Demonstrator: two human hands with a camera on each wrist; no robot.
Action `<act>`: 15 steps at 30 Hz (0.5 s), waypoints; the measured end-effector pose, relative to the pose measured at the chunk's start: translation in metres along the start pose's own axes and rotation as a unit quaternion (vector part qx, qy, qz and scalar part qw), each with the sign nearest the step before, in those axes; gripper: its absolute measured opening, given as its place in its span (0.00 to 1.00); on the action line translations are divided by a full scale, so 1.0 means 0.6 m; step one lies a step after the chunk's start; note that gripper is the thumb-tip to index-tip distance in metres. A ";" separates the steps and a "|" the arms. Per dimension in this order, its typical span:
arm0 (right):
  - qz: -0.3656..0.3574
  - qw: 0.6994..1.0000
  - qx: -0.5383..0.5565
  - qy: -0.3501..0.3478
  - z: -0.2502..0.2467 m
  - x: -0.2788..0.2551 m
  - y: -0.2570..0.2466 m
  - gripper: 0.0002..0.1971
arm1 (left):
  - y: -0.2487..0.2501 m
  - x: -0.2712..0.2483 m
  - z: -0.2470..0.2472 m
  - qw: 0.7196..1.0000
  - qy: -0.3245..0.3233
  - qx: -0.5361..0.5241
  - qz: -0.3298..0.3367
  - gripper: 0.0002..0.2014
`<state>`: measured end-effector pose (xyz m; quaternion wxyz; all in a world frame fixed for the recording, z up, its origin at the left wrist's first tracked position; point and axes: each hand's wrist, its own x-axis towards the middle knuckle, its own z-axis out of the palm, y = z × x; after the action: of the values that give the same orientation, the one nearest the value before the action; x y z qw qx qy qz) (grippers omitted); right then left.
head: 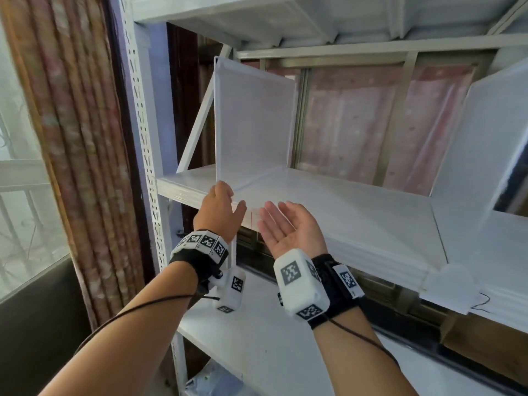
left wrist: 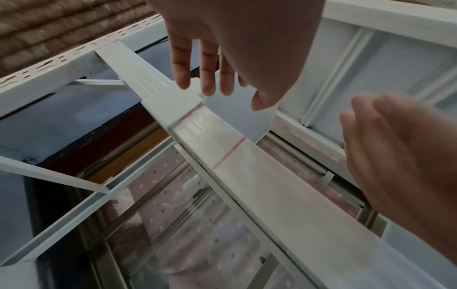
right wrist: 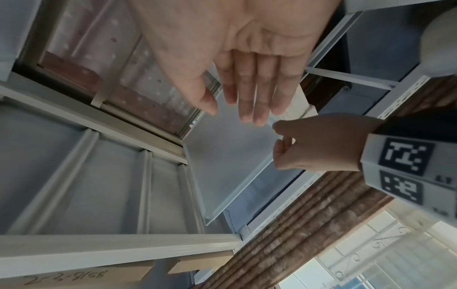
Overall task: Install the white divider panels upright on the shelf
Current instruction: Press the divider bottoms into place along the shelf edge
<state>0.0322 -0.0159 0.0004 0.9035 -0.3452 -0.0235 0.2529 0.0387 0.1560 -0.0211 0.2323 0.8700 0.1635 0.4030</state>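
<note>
One white divider panel [head: 254,121] stands upright near the left end of the white shelf [head: 357,207]. My left hand [head: 221,208] is at its lower front corner, back to the camera. The left wrist view shows this hand [left wrist: 222,91] with straight fingers, their tips at the panel's front foot on the shelf's front lip [left wrist: 259,176]. My right hand [head: 285,224] hovers palm up just right of it, fingers straight, holding nothing. From below, the right wrist view shows the panel [right wrist: 230,166] and both hands. A second divider panel [head: 485,132] stands further right.
A perforated white upright post [head: 143,138] and a patterned curtain [head: 80,138] are to the left. Another shelf board [head: 257,18] is overhead and a lower shelf [head: 257,344] is beneath my wrists. A cardboard box [head: 485,344] sits low on the right.
</note>
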 end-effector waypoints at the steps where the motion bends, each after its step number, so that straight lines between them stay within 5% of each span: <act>1: -0.005 1.000 -0.001 0.009 0.008 0.007 0.007 0.13 | -0.012 0.010 -0.002 1.000 -0.006 -0.004 -0.011 0.16; 11: -0.021 0.992 -0.083 0.095 0.040 0.050 0.050 0.08 | -0.088 0.090 -0.018 0.986 -0.108 0.128 -0.012 0.39; 15: -0.009 0.986 -0.110 0.128 0.038 0.046 0.053 0.13 | -0.087 0.106 -0.027 0.971 -0.129 0.203 0.013 0.36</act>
<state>0.0375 0.0313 -0.0063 0.8579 -0.4718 0.0618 0.1938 0.0607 0.2340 0.0000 0.0650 0.9456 0.1992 0.2490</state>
